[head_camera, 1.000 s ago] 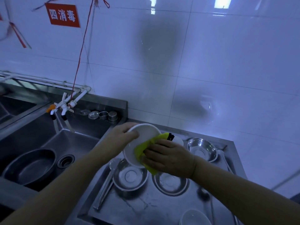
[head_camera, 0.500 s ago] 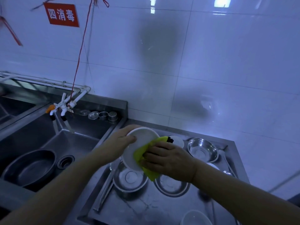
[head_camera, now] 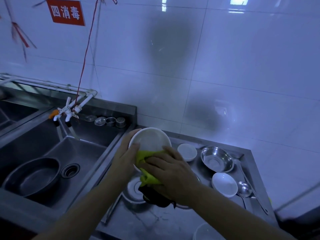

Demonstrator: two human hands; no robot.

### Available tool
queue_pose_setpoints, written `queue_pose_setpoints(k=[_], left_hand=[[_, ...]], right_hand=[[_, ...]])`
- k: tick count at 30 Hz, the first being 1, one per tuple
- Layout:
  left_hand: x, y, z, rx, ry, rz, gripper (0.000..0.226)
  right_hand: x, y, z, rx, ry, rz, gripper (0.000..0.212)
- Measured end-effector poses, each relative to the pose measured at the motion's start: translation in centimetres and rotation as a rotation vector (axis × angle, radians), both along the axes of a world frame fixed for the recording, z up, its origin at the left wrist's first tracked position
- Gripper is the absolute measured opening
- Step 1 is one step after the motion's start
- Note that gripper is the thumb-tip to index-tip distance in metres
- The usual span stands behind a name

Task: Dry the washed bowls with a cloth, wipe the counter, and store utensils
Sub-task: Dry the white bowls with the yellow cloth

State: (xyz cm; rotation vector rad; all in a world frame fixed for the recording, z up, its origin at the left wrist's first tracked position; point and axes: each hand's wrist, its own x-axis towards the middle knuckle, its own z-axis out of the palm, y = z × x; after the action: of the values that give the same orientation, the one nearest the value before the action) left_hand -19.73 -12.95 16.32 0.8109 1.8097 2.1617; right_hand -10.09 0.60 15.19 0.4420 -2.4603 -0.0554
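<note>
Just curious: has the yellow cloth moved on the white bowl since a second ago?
Yes. The yellow cloth slid from the white bowl's right side to its lower edge, nearer the person.

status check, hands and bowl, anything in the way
Left hand grips white bowl by its rim, tilted. Right hand presses green cloth on its lower edge. Nothing in the way; other bowls sit on the counter below.
</note>
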Motion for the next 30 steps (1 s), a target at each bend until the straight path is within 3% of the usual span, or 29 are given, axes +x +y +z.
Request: queue_pose_setpoints(k=[5,11,19,26,30], left_hand=[[-0.7,-0.6,0.6,-0.019,0.020,-0.068,0.032],[-0.5,-0.1,0.6,-0.022,0.026,-0.127,0.028],[-0.9,-0.5,1.6,-0.022,0.034,-0.121,0.024],[-0.6,-1.1,2.7,-0.199,0.085,-0.217,0.036],[-0.1,-0.6,3.2,-0.312,0.013,-0.344,0.022]], right_hand=[[-0.3,2.5,2.0,0.193,-0.030,0.020,0.035],[-1.4,-0.6,3.1,0.024,-0.160,-0.254,0.050],[0.0,-1.8,2.0,-0.087,-0.191,-0.068,0.036],[1.0,2.6,2.8,0.274,-0.168,0.094,0.027],[0.1,3.5,3.7,0.465,-0.076,0.127,0.035]])
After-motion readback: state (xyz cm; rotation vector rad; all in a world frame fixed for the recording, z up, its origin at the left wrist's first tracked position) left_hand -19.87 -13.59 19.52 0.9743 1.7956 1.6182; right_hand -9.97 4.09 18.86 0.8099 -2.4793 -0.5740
